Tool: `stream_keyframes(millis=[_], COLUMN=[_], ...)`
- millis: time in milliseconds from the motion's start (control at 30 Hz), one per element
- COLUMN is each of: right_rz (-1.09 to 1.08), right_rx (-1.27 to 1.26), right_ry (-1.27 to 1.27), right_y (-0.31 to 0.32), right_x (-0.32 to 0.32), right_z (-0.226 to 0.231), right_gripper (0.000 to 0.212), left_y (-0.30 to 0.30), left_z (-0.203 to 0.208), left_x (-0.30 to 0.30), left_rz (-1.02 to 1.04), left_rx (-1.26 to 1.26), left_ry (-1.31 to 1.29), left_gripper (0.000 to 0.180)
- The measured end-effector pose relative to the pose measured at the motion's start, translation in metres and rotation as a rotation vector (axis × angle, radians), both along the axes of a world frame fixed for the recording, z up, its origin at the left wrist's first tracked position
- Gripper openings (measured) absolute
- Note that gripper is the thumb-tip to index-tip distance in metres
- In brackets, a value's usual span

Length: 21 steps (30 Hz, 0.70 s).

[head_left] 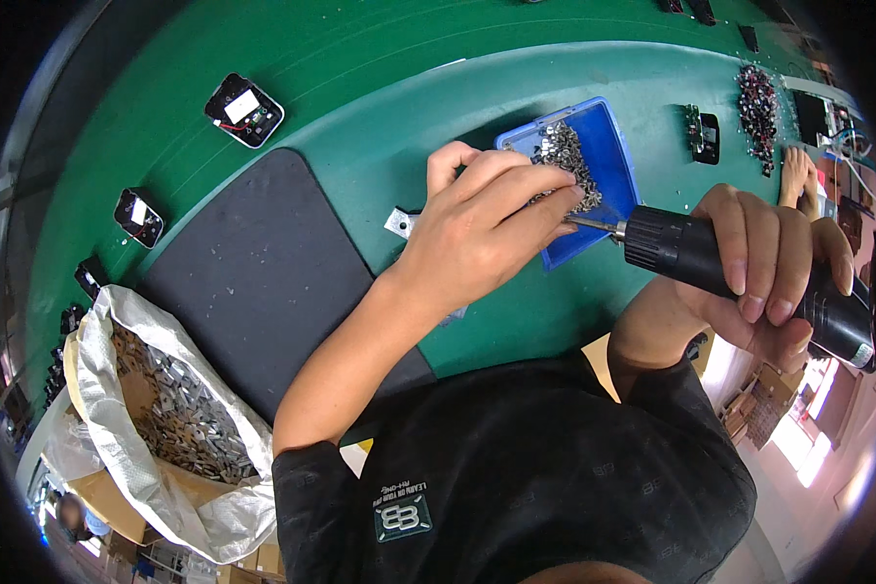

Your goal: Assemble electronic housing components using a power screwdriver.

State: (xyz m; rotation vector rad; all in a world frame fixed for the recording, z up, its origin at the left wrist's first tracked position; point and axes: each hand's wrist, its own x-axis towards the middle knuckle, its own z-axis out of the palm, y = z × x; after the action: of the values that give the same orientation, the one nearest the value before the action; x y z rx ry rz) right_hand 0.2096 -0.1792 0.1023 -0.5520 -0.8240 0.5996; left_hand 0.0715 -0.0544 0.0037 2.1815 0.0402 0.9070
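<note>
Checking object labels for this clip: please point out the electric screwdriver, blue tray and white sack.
Electric screwdriver [683,249], head view: black body near its front.
Blue tray [608,161], head view: bare floor.
White sack [144,479], head view: outer wall.

The left hand [477,219] covers one corner of the tray [608,161] and some of the metal parts [565,151]. Its fingers [552,182] hide the tip of the bit [599,226]; whatever they may pinch there is too small to tell. A plate [399,223] is partly hidden behind that hand, and a bluish thing [455,314] mostly lies under the forearm [360,341]. The right hand [764,258] hides much of the driver [670,243]. Forearm and sack [127,457] cover areas of the mat [253,253]. Toward the rim, the pile [757,102] is too fine to sort, what seems a co-worker's hand [796,175] is blurred, and black pieces [702,11] are cut off by the top edge.
</note>
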Motion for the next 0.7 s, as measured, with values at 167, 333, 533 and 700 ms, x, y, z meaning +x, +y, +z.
stream_keyframes(millis=[167, 333, 533, 700], right_rz=[0.028, 0.041, -0.015, -0.089], right_rx=[-0.037, -0.096, -0.064, -0.055], right_ry=[-0.062, -0.068, -0.049, -0.021], right_y=[-0.0006, -0.0027, -0.0041, -0.0062], right_x=[0.0011, -0.0048, -0.0049, -0.0084], right_z=[0.0002, 0.0012, -0.0006, 0.0003], right_gripper=[0.041, 0.042, 0.042, 0.041], left_y=[-0.0001, -0.0015, 0.0004, -0.0008], left_z=[-0.0040, -0.0010, 0.0005, 0.0017], left_x=[0.0015, -0.0012, -0.0012, -0.0016], left_rz=[0.006, 0.013, 0.038, 0.057], left_rx=[0.020, -0.003, 0.001, 0.027], left_ry=[-0.070, -0.061, -0.029, -0.034], left_gripper=[0.033, 0.030, 0.028, 0.025])
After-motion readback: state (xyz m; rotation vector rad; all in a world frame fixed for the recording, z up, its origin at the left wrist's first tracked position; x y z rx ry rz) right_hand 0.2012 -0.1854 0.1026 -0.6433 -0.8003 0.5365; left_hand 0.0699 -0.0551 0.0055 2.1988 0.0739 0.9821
